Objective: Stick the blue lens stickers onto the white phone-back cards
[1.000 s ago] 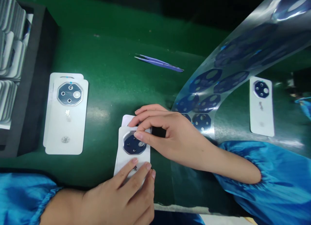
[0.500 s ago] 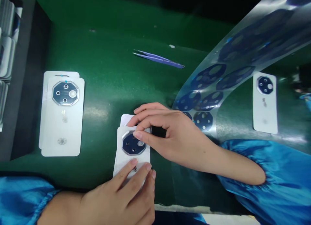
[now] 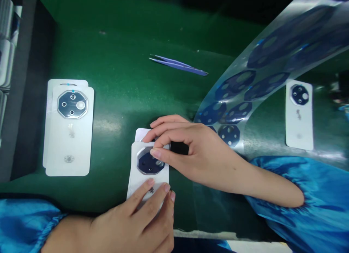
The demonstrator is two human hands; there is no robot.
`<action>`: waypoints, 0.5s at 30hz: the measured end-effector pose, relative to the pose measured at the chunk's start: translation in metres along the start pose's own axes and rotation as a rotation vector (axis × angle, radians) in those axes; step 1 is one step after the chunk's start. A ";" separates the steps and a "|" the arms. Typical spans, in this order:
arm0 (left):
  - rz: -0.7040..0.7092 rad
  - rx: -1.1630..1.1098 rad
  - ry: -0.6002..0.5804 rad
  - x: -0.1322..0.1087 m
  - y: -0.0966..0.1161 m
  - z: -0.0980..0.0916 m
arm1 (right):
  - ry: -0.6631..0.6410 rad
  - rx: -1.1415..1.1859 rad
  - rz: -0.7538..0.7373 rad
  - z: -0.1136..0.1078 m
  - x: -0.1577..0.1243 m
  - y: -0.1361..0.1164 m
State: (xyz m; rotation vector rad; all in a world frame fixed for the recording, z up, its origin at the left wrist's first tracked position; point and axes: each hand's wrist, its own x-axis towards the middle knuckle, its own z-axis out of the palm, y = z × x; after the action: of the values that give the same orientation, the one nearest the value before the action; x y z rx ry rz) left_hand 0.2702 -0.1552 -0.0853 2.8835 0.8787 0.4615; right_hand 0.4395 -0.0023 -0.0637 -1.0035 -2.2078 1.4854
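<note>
R grip at panel, tweezers nr film

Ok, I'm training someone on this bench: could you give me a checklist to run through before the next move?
1. Left hand on the upper white, round-cornered panel: ok, fingers across it.
2. Right hand at the dark blue octagonal plate: ok, thumb and forefinger at its upper right.
3. Plate seated flat: cannot tell, fingers cover part of it.
4. White panel beneath lined up with the upper one: not ok, its top juts out.
5. Slim purple tweezers clear of both hands: ok, lying apart.
</note>
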 end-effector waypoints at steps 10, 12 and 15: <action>-0.005 -0.004 0.009 0.003 -0.001 0.001 | 0.001 -0.021 -0.009 0.001 -0.001 -0.001; -0.005 -0.002 -0.001 0.002 -0.001 0.000 | 0.002 -0.023 -0.009 0.001 -0.001 -0.001; 0.002 -0.002 0.000 0.001 -0.001 0.001 | 0.008 -0.022 -0.008 0.001 -0.001 -0.001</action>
State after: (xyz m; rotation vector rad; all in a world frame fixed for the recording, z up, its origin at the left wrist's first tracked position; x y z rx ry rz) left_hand 0.2707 -0.1542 -0.0861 2.8828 0.8744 0.4631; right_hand 0.4389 -0.0039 -0.0635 -1.0047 -2.2245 1.4538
